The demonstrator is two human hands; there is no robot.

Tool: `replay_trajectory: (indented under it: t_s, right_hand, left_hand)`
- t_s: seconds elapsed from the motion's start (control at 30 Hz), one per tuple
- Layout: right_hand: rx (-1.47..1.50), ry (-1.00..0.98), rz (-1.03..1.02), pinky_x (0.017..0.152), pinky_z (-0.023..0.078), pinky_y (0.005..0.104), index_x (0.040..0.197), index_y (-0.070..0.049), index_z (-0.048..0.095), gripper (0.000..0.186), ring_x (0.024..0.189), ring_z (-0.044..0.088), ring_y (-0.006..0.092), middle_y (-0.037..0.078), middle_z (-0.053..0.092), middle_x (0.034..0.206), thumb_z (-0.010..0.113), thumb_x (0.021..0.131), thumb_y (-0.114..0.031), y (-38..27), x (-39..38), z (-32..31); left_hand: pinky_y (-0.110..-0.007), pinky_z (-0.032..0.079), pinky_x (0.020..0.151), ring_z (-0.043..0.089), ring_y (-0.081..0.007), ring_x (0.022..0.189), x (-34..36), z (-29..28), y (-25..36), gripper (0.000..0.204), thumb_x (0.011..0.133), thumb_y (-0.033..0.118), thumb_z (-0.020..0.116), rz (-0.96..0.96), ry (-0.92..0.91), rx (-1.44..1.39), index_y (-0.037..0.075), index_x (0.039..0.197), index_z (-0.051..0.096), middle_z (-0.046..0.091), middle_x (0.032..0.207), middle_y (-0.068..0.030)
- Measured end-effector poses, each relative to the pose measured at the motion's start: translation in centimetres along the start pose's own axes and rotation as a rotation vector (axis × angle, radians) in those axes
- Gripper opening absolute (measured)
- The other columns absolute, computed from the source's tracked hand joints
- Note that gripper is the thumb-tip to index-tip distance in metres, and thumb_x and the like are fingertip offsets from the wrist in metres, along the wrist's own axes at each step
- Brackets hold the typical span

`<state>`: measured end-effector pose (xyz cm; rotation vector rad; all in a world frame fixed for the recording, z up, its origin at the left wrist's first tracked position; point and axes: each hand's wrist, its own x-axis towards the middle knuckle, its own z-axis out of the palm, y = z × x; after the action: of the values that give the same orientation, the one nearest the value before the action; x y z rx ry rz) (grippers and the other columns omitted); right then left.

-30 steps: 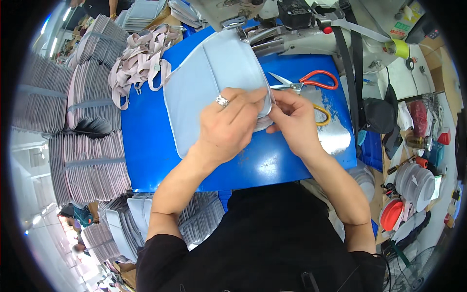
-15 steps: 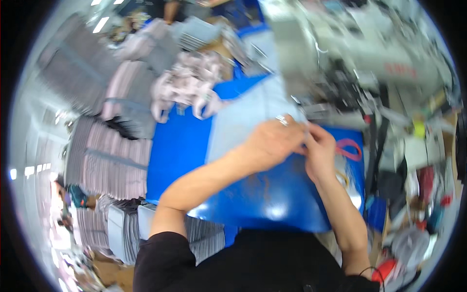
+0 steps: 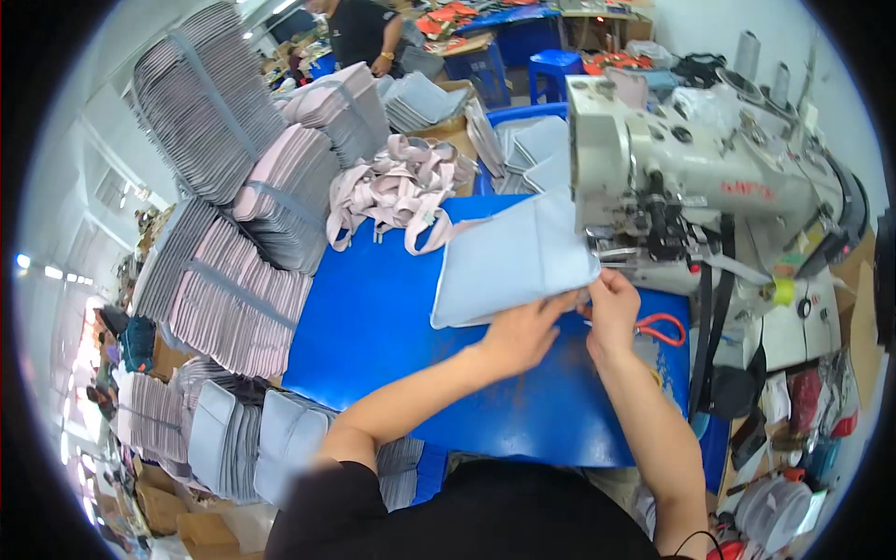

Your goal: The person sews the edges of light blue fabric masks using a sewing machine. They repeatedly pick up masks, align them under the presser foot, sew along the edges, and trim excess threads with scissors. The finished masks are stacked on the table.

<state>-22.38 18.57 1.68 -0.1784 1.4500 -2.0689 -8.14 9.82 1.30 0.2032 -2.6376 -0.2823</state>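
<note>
A light blue-grey padded fabric panel lies on the blue tabletop, its right end by the sewing machine. My right hand is closed in a pinch at the panel's near right corner. My left hand is just left of it, along the panel's near edge. Its fingers are drawn together and point toward the right hand's fingertips; whatever sits between them is hidden. Red-handled scissors lie beside my right hand, their blades partly covered by it. A pale pink strap reaches the panel's upper left side.
A heap of pink straps sits at the table's far left. Tied stacks of grey and pink panels line the left side. More blue-grey panels lie behind the table. Beyond, a person in black stands near a blue stool.
My left hand has slid down and left, off the panel's top to its near edge. The right hand stays at the corner. The view has shifted and sharpened, showing the whole machine head.
</note>
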Motion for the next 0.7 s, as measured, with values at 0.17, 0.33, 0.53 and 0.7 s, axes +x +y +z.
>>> replay_trajectory:
  t_s: [0.17,0.33,0.53,0.7]
  right_hand:
    - [-0.024,0.002,-0.041,0.062,0.047,0.0246,0.101,0.001,0.073,0.013,0.072,0.063,0.0094,0.003,0.071,0.085,0.074,0.089,-0.004,1.3,0.5,0.0]
    - [-0.286,0.129,-0.314,0.069,0.052,0.0372,0.094,0.0,0.072,0.019,0.073,0.066,0.0216,0.013,0.072,0.082,0.07,0.076,-0.003,3.1,1.6,-0.4]
    - [-0.5,0.075,-0.363,0.073,0.056,0.0358,0.1,-0.002,0.072,0.025,0.079,0.069,0.0241,0.013,0.071,0.086,0.071,0.075,-0.005,2.8,0.4,-3.0]
    - [-0.428,-0.014,-0.357,0.07,0.057,0.0358,0.103,-0.002,0.078,0.028,0.074,0.073,0.0227,0.014,0.075,0.082,0.075,0.075,-0.007,2.0,-0.3,-2.9]
  left_hand:
    - [-0.052,0.054,0.093,0.067,-0.0463,0.108,1.6,-0.8,-1.3,0.064,0.085,0.011,0.073,0.028,-0.062,-0.052,0.013,0.147,0.055,0.069,0.119,-0.026]
    - [-0.052,0.058,0.079,0.072,-0.0464,0.082,5.4,-2.3,1.6,0.025,0.076,0.0,0.067,0.024,-0.5,0.173,0.001,0.101,0.07,0.072,0.086,-0.0283]
    - [-0.047,0.055,0.068,0.069,-0.0364,0.071,4.7,-4.5,4.5,0.013,0.084,0.007,0.072,0.202,-0.207,-0.011,0.006,0.096,0.078,0.068,0.077,-0.0173]
    - [-0.043,0.048,0.076,0.061,-0.0308,0.09,5.2,-7.9,1.4,0.069,0.085,0.019,0.075,0.268,-0.12,0.399,0.02,0.151,0.056,0.059,0.096,-0.0101]
